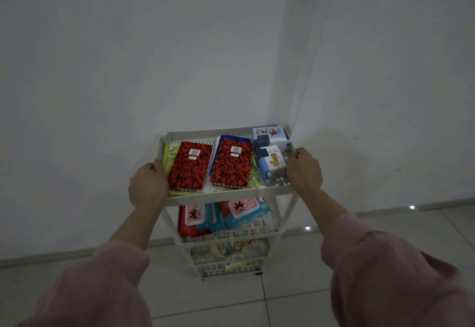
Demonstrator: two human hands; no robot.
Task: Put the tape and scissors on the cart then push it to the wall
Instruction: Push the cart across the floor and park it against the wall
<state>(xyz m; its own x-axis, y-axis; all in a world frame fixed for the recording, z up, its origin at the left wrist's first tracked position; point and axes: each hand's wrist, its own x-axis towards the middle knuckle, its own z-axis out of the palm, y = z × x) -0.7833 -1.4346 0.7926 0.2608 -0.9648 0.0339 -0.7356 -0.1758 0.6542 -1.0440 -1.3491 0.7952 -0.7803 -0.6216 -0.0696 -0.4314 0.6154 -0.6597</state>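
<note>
Both hands grip the cart (218, 196) top rim: left hand (147, 184) fingers closed on its left edge, right hand (304, 169) on its right. 2 red notebooks (190, 166) lie on top.

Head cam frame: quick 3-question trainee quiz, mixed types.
1. True or false: both hands grip the cart's top tray.
2. The two red spiral notebooks lie on which shelf? A) top B) middle C) bottom
3. Fill in: the far right corner of the cart sits close to the room's ____.

Key:
1. True: the left hand holds the left rim and the right hand the right rim.
2. A
3. corner, where the two walls meet.
</note>
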